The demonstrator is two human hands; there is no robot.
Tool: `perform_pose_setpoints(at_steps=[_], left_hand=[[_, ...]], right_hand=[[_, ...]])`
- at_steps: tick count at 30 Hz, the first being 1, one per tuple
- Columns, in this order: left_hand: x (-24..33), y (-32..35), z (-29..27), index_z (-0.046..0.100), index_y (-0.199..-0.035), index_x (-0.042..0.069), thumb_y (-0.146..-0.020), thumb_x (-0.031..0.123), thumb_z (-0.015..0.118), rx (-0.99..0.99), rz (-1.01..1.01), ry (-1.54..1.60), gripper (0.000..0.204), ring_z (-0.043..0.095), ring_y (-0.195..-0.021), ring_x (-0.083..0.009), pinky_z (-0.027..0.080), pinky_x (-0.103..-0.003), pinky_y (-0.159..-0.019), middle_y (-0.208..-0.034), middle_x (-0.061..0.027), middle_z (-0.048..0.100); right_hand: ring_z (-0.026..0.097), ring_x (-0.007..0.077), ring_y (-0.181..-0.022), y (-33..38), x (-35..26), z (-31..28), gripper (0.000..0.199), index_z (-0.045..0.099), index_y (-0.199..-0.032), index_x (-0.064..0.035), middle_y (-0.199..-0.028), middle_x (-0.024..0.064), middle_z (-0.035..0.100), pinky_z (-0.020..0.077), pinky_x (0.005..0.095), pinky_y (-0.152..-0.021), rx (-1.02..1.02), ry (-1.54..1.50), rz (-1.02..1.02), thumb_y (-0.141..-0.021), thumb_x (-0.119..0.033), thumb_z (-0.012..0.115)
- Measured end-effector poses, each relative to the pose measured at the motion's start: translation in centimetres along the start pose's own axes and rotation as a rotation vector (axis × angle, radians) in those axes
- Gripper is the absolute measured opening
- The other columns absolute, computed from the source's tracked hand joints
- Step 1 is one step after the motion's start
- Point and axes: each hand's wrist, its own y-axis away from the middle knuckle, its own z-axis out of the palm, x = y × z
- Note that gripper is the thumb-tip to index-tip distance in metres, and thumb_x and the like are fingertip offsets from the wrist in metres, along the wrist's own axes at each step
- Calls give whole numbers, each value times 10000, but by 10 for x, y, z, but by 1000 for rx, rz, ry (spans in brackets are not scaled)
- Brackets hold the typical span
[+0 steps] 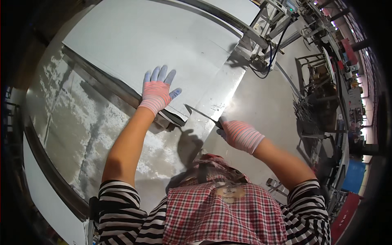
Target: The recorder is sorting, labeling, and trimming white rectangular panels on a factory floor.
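Observation:
My left hand (157, 92), in a striped pink glove with grey fingertips, lies flat with spread fingers near the close edge of a large white sheet (155, 36). Dark layers show under the sheet's near edge. My right hand (241, 134), gloved the same way, is closed around the dark handle of a thin knife (204, 114). The blade points left, its tip close to the sheet's near right corner. Whether the tip touches the sheet I cannot tell. A bare metal strip (212, 102) runs along the sheet's right side.
A metal rail (220, 16) crosses above the sheet's far edge. Machinery with a black cable (270, 67) stands at the far right. Another white sheet (49, 188) lies at the lower left. Racks and a blue panel (353, 176) line the right side.

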Motion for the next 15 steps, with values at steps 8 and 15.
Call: perform_pose_setpoints(at_steps=[8, 15], left_hand=[[-5, 2, 1, 286, -1545, 236, -955, 613, 419, 2, -5, 55, 713, 244, -1474, -287, 153, -499, -1193, -1608, -89, 264], [-8, -3, 5, 329, -1528, 250, -961, 587, 424, 43, -6, 89, 666, 252, -1472, -284, 157, -504, -1187, -1601, -85, 284]], right_hand=[[615, 460, -783, -12, -24, -37, 260, 507, -1062, 10, -804, 239, 645, 483, 519, -682, -93, 136, -11, -978, -236, 526], [662, 417, -797, -64, -53, -80, 219, 583, -1066, -24, -798, 215, 663, 511, 480, -685, -203, 178, 34, -961, -214, 554]])
